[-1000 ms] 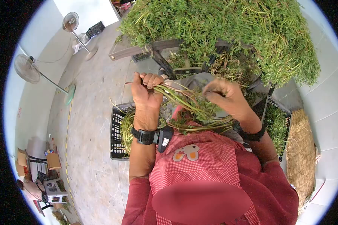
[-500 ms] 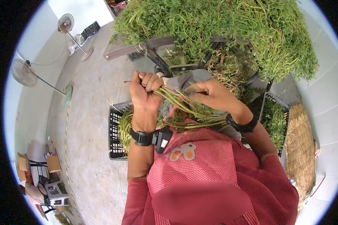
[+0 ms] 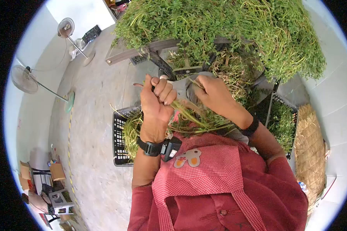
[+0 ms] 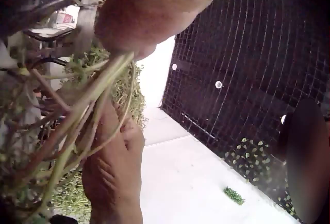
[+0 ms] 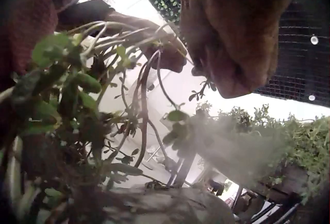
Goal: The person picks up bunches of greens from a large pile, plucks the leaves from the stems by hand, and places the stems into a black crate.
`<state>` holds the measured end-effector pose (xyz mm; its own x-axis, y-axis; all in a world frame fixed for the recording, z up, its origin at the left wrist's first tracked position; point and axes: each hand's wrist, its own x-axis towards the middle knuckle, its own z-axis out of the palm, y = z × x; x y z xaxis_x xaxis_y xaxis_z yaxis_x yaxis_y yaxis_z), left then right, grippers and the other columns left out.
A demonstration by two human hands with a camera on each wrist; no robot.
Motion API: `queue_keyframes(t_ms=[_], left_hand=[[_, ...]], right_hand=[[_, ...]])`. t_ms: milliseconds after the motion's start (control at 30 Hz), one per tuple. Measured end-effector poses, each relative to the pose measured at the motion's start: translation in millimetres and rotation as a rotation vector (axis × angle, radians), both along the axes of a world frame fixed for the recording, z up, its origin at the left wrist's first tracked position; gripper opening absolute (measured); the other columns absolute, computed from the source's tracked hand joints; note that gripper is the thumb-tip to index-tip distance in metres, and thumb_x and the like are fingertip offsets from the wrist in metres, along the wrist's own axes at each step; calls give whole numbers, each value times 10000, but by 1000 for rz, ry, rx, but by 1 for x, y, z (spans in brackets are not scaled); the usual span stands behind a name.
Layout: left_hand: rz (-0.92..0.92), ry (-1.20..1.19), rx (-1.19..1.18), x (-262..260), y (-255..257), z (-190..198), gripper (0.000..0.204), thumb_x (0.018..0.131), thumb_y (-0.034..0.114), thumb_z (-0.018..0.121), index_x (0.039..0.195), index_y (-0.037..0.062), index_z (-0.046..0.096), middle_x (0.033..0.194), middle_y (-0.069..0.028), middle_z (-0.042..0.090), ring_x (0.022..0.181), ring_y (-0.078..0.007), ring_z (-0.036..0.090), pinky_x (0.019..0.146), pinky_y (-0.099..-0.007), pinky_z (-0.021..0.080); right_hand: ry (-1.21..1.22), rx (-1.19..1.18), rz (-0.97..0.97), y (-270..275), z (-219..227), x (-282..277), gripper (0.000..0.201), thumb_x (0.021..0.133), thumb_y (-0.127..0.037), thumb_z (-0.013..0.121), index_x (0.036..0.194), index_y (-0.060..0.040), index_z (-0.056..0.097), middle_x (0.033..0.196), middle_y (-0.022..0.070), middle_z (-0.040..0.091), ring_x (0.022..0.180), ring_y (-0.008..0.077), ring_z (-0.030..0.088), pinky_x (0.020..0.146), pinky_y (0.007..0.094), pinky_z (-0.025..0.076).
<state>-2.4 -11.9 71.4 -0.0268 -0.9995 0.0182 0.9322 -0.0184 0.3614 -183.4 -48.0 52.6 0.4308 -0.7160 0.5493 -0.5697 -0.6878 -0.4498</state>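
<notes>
Left hand (image 3: 157,104), centre frame: fingers curled tight round the stem ends of a bunch of greens (image 3: 196,119). Right hand (image 3: 212,92), just right of it: pinching a sprig at the bunch's upper edge. Black crate (image 3: 117,134), lower left.

A heap of greens (image 3: 227,30) lay on the table (image 3: 142,49), reaching its front edge. Before that edge the left hand (image 3: 156,106) held a bunch of stems (image 3: 196,117), with the right hand (image 3: 214,92) just beside it to the right. A crate (image 3: 119,134) stood on the floor (image 3: 92,115) below the left hand. Two fans (image 3: 65,29) stood far left.
</notes>
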Motion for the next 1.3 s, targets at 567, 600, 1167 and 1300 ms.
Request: queue_keyframes(t_ms=[567, 600, 1167, 1300], left_hand=[[-535, 250, -487, 12, 15, 29, 416, 979, 360, 287, 671, 96, 379, 469, 23, 323, 320, -46, 193, 292, -200, 161], [-535, 246, -505, 11, 15, 28, 420, 977, 364, 291, 668, 94, 380, 467, 22, 321, 319, -45, 196, 290, -200, 165], [-349, 34, -326, 6, 6, 14, 396, 985, 350, 287, 680, 114, 378, 510, 23, 318, 382, -80, 229, 372, -235, 221], [-359, 31, -331, 0, 2, 12, 398, 984, 357, 292, 673, 122, 373, 497, 31, 306, 373, -75, 213, 365, -230, 199]], right_hand=[[-559, 1248, 843, 9, -7, -5, 227, 872, -284, 594, 969, -81, 562, 759, -42, 577, 587, 16, 496, 493, 165, 387], [-491, 1230, 861, 8, -8, -4, 270, 855, -233, 604, 1045, -44, 568, 786, -32, 590, 657, 39, 536, 589, 183, 438], [-254, 362, 367, 10, -17, 20, 198, 738, -108, 600, 897, 6, 626, 699, 212, 594, 588, 336, 583, 556, 395, 462], [-244, 268, 207, 7, -18, 19, 149, 783, -107, 592, 843, 28, 613, 708, 151, 623, 648, 221, 643, 575, 332, 475]])
